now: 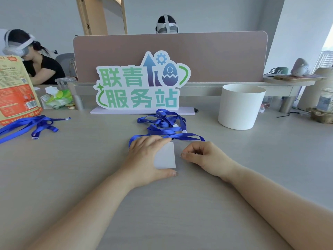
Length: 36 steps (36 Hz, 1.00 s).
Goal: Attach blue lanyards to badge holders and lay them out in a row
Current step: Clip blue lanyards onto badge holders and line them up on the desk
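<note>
Here, the left hand (146,156) gripped a white badge holder (165,157) at the middle of the table (162,210), fingers curled over its far edge and thumb laid along its near edge. The holder lay flat or nearly flat on the tabletop, with its right half showing past the hand.

The right hand (205,157) sat just right of the holder, fingers curled in and tips drawn together towards the holder's right edge. Something small and dark showed among the fingers, but I could not tell whether they pinched it.

A tangled heap of blue lanyards (162,123) lay just beyond both hands, one strap running across behind the knuckles and touching the left hand's fingertips. A second bunch of lanyards (27,125) lay spread out at the far left, well apart from the first.

A sign (140,83) with green characters stood behind the heap, against a beige divider (216,56). A white pot (239,107) stood to the right of the sign, and an orange bag (14,94) at the left edge.
</note>
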{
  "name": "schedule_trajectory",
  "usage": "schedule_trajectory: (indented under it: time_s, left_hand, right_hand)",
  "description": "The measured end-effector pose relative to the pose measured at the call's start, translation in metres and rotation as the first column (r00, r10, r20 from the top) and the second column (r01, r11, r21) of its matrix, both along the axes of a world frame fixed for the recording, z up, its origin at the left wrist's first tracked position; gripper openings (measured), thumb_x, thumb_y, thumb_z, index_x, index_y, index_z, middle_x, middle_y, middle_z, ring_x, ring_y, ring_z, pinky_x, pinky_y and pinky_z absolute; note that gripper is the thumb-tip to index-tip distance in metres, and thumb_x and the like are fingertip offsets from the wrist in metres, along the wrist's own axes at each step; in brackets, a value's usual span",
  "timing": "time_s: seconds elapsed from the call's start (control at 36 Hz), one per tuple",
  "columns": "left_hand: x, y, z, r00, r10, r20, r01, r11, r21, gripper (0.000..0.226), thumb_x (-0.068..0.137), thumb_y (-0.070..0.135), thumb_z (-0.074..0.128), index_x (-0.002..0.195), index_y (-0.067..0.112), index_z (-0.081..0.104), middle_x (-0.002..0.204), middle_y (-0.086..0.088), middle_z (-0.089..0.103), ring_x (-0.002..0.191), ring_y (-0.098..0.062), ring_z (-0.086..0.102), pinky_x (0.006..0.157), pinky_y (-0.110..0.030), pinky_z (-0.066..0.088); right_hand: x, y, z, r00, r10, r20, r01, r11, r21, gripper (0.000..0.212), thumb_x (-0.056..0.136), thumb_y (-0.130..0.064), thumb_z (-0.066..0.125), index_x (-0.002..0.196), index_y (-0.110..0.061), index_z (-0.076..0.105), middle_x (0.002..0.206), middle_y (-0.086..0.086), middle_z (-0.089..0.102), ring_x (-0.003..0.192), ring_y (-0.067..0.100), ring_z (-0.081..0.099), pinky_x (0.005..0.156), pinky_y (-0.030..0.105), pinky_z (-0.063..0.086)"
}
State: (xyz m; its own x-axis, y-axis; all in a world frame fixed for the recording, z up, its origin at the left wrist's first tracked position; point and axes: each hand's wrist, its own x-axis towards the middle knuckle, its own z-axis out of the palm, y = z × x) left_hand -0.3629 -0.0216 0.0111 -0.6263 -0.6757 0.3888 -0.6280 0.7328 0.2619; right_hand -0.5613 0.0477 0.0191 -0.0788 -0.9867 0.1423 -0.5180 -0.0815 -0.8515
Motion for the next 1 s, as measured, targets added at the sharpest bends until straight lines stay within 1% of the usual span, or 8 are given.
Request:
schedule_trajectory:
  time_s: [0.08,0.19,0.28,0.36,0.47,0.61,0.81,1.0]
  left_hand:
    - [0.000,0.000,0.000,1.000,-0.001,-0.004,0.001,1.000,-0.003,0.102,0.049,0.083,0.046,0.140,0.040,0.036,0.138,0.018,0.039,0.129,-0.010,0.032,0.106,-0.022,0.016]
    - [-0.004,0.003,-0.001,1.000,-0.021,-0.020,0.021,1.000,-0.023,0.097,0.055,0.081,0.043,0.140,0.037,0.036,0.140,0.018,0.038,0.130,-0.007,0.029,0.113,-0.028,0.011]
    - [-0.012,0.008,-0.001,0.996,-0.036,-0.084,0.031,0.998,-0.055,0.079,0.069,0.075,0.040,0.137,0.036,0.042,0.136,0.018,0.044,0.125,-0.004,0.031,0.114,-0.039,0.015]
    - [-0.018,0.008,-0.003,0.994,-0.033,-0.104,0.025,0.996,-0.083,0.063,0.079,0.066,0.036,0.133,0.036,0.049,0.128,0.017,0.052,0.119,-0.008,0.039,0.113,-0.042,0.018]
    - [-0.016,0.004,-0.008,0.995,-0.015,-0.095,0.010,0.999,-0.050,0.058,0.079,0.067,0.034,0.126,0.040,0.053,0.117,0.015,0.057,0.112,-0.018,0.048,0.105,-0.038,0.027]
    - [-0.013,0.004,-0.005,0.993,0.007,-0.115,-0.008,1.000,-0.006,0.060,0.072,0.069,0.033,0.123,0.045,0.053,0.117,0.019,0.055,0.116,-0.011,0.046,0.100,-0.029,0.023]
    - [-0.012,0.006,-0.003,0.989,0.014,-0.150,-0.016,1.000,-0.012,0.057,0.069,0.067,0.036,0.119,0.047,0.055,0.114,0.023,0.055,0.115,-0.008,0.046,0.100,-0.027,0.023]
    - [-0.012,0.005,-0.005,0.988,0.019,-0.153,-0.026,0.999,-0.038,0.057,0.068,0.068,0.040,0.118,0.046,0.056,0.110,0.023,0.055,0.111,-0.008,0.049,0.095,-0.023,0.021]
  right_hand:
    - [-0.002,-0.001,-0.001,1.000,0.010,-0.005,-0.010,1.000,0.004,0.013,0.087,-0.023,0.065,0.088,-0.010,0.069,0.077,0.003,0.059,0.066,0.009,0.047,0.060,0.018,0.040]
    - [-0.001,-0.002,-0.003,0.999,0.017,-0.048,-0.018,1.000,-0.022,0.011,0.089,-0.019,0.062,0.086,-0.009,0.066,0.068,-0.007,0.054,0.053,-0.002,0.043,0.053,0.008,0.035]
    - [0.000,-0.003,-0.002,0.996,0.037,-0.086,-0.041,0.998,-0.048,0.009,0.090,-0.017,0.061,0.083,-0.013,0.065,0.067,-0.011,0.053,0.052,-0.003,0.045,0.053,0.007,0.035]
    - [0.001,-0.002,-0.001,0.991,0.078,-0.108,-0.083,0.995,-0.049,0.012,0.090,-0.015,0.061,0.079,-0.016,0.064,0.066,-0.012,0.053,0.053,-0.003,0.044,0.054,0.008,0.035]
    - [0.001,0.000,0.001,0.990,0.121,-0.067,-0.122,0.992,-0.013,0.009,0.087,-0.017,0.065,0.079,-0.014,0.068,0.072,-0.006,0.063,0.063,0.003,0.052,0.061,0.013,0.042]
    - [0.000,0.001,0.004,0.986,0.151,-0.070,-0.148,0.988,0.044,0.010,0.088,-0.022,0.064,0.089,-0.014,0.071,0.086,0.002,0.071,0.076,0.007,0.058,0.077,0.022,0.048]
    - [0.001,0.003,0.002,0.986,0.137,-0.092,-0.133,0.990,0.053,0.007,0.090,-0.019,0.062,0.087,-0.017,0.069,0.077,-0.008,0.064,0.064,-0.001,0.051,0.061,0.007,0.040]
    - [0.000,0.002,0.001,0.984,0.134,-0.119,-0.126,0.990,0.066,0.011,0.091,-0.016,0.059,0.094,-0.015,0.069,0.077,-0.011,0.062,0.062,-0.006,0.050,0.060,0.005,0.039]
